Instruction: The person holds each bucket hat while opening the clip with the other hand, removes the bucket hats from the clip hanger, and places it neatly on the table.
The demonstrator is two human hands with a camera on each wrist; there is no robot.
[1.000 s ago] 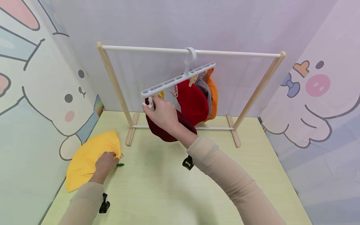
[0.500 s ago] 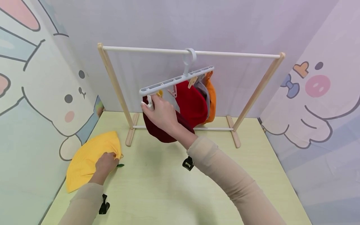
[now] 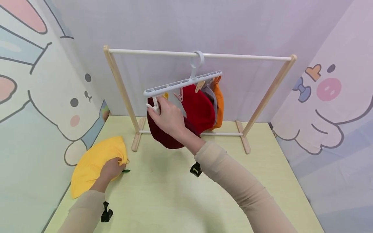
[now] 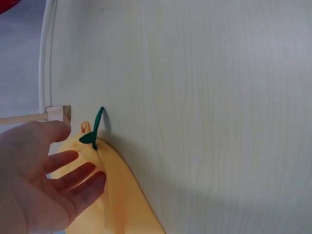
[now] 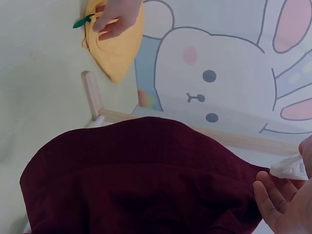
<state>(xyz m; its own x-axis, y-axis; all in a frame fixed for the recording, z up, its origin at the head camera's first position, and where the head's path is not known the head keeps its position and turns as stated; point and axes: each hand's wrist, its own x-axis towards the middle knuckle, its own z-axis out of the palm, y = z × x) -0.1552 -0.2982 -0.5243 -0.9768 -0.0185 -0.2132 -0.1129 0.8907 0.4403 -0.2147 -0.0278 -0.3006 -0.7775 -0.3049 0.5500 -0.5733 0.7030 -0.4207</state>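
A white clip hanger point(image 3: 180, 84) hangs from the rod of a wooden rack point(image 3: 247, 57). A dark red hat point(image 3: 163, 136) point(image 5: 141, 175) hangs from the clip at the hanger's near left end. My right hand point(image 3: 152, 108) point(image 5: 292, 168) pinches that white clip point(image 5: 287, 168) between thumb and fingers, right above the hat. My left hand point(image 3: 116, 163) point(image 4: 78, 156) rests with straight, spread fingers on a yellow hat point(image 3: 90, 165) point(image 4: 122, 204) lying flat at the table's left edge. A small green stem point(image 4: 97, 129) sticks out of the yellow hat.
Further along the hanger hang a red hat point(image 3: 198, 106), a grey hat point(image 3: 212, 97) and an orange hat point(image 3: 220, 100). The rack's feet stand at the back of the pale green table point(image 3: 175, 194). Cartoon-printed walls close in the left, back and right sides.
The hanger has swung slightly, its near end shifting left with my right hand on the clip. My left hand stays on the yellow hat.
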